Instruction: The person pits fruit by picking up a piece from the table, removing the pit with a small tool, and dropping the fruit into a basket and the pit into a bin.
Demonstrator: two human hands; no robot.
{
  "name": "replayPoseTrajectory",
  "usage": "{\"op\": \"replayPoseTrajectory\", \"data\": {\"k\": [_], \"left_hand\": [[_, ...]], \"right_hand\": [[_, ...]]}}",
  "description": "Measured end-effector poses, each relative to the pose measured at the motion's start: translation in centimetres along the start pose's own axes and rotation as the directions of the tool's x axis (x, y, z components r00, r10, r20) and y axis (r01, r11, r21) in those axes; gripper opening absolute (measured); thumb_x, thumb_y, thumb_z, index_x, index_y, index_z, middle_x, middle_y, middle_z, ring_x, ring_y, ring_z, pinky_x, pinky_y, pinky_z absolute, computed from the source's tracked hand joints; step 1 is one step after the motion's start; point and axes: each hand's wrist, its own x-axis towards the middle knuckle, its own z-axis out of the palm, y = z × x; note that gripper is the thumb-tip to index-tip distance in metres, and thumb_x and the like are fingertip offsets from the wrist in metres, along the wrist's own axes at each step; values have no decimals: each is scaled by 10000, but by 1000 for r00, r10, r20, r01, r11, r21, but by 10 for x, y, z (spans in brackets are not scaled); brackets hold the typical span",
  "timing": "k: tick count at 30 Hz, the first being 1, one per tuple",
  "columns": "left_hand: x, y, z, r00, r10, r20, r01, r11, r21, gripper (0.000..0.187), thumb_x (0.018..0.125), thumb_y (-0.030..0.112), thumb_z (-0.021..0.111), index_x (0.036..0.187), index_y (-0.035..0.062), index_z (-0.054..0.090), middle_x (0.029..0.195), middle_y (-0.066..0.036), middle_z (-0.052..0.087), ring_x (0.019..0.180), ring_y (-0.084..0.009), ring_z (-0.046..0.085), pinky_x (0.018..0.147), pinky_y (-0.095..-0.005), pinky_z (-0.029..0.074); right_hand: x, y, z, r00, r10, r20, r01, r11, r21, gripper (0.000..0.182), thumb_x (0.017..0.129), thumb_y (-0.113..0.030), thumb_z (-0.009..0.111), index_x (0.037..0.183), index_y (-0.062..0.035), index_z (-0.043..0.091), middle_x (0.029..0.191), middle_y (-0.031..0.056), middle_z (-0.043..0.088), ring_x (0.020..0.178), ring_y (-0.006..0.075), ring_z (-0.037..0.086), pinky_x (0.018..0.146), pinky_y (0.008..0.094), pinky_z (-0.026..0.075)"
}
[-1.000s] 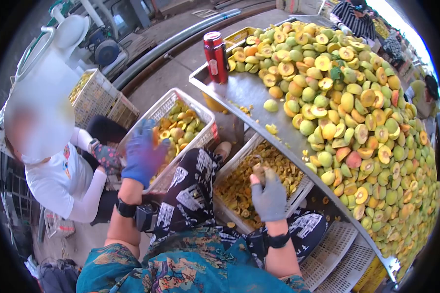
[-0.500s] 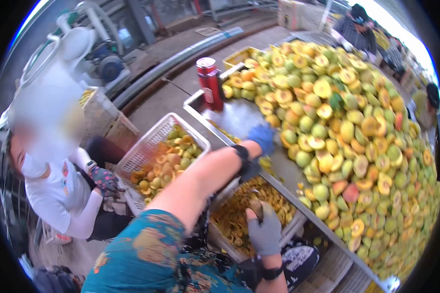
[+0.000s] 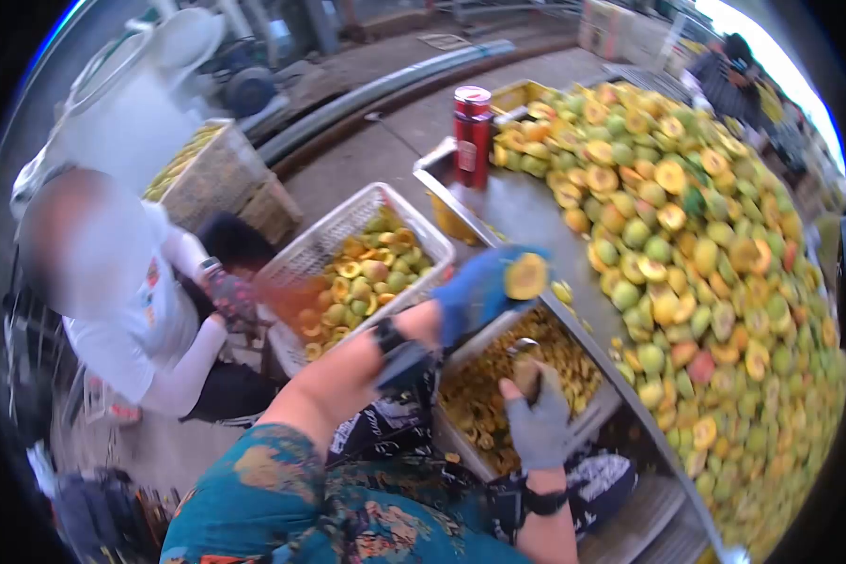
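My left hand (image 3: 484, 293), in a blue glove, is closed around a halved peach (image 3: 526, 276) with its yellow cut face showing. It is above the near edge of the metal table (image 3: 536, 211). In a grey glove with bare fingertips, my right hand (image 3: 540, 425) grips a short-handled pitting spoon (image 3: 524, 357) with a round metal head. This hand is over a crate (image 3: 597, 406) of small yellow-brown bits, probably peach pits and scraps. A large heap of halved peaches (image 3: 677, 244) covers most of the table.
A red flask (image 3: 473, 141) stands at the table's far left corner. A white basket (image 3: 374, 202) of peach halves sits left of my arm. Beside it, a co-worker (image 3: 132, 329) in patterned gloves is seated. Another person (image 3: 728, 80) is beyond the heap.
My left hand has come back from the table towards me, and a peach half now shows in it. My right hand stays over the crate with the spoon. The view has shifted.
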Motion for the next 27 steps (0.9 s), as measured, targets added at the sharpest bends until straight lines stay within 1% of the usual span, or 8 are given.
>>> {"op": "replayPoseTrajectory", "data": {"k": [1,3,4,5,8,10,17,27], "left_hand": [[-25,16,0,989,146,38,-150,976,160,395,971,321,510,1256,51,545,1133,-68,639,962,-121,626,787,-222,517],[-60,20,-2,999,-35,-37,34,999,-33,444,978,382,485,1266,48,533,1112,-102,648,952,-160,641,772,-237,534],[-72,34,-2,953,-303,24,288,874,-392,478,980,410,481,1260,25,529,1079,-120,655,941,-191,651,795,-268,538],[-84,33,7,955,-286,-79,248,915,-317,486,1004,484,376,1207,86,566,957,-67,668,865,-121,627,691,-198,493],[-112,31,12,975,-185,-120,152,957,-247,481,1011,459,380,1222,63,551,996,-66,653,896,-124,614,759,-232,494],[-123,33,16,991,-1,-134,6,999,42,481,1019,433,376,1223,28,536,1051,-74,628,968,-134,594,868,-267,473],[-138,28,34,970,138,-202,-104,980,171,416,1013,360,407,1214,15,526,1075,-86,613,1028,-152,584,937,-288,454],[-125,19,33,966,-32,-255,20,998,-52,557,1006,487,375,1100,-11,607,974,-89,628,886,-150,608,819,-265,483]], "right_hand": [[-3,-13,2,999,28,20,-28,1000,-11,365,833,-235,702,1111,-41,568,922,205,636,856,380,632,740,405,497],[-7,-19,11,997,-11,83,3,996,95,337,871,-255,655,1105,-31,560,906,225,630,863,412,622,728,417,495],[-11,-24,14,998,11,69,-18,996,90,337,871,-255,655,1105,-31,560,906,225,630,863,412,622,728,417,495],[-13,-28,17,993,-14,114,1,994,106,335,884,-265,636,1105,-26,555,903,237,628,868,428,617,725,430,493],[-19,-36,24,986,-50,160,32,993,115,336,901,-281,608,1101,-18,547,896,252,627,871,446,611,718,452,489],[-22,-38,30,983,-113,145,97,989,115,316,907,-273,602,1081,-17,542,873,254,627,842,457,611,678,468,488],[-25,-45,35,983,-121,141,97,981,168,269,906,-247,608,1034,-23,531,797,244,616,769,460,608,609,475,480],[-27,-42,37,981,-12,195,-13,992,128,324,871,-257,654,1052,-23,521,800,260,627,802,472,608,633,500,488]]}}
